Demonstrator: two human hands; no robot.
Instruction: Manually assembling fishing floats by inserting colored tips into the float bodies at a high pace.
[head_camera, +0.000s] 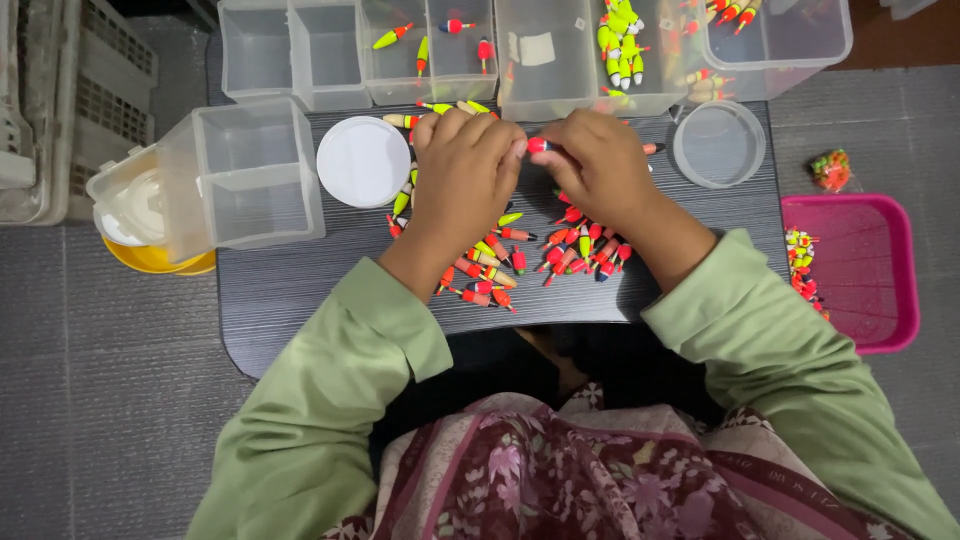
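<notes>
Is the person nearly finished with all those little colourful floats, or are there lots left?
Some look done: a bunch of floats already sits in a clear bin at the back. In hand: the left hand and right hand meet on one red-tipped float. Left: a pile of loose floats lies on the dark table, and more are in the pink tray. So probably midway.

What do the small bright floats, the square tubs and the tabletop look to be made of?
The floats look like painted foam or light plastic: matte neon red, orange and yellow-green bands; which one is unclear. The square tubs seem to be frosted translucent plastic, since the table shows dimly through their walls. The tabletop looks like dark laminate board with a fine printed grain and rounded corners.
</notes>
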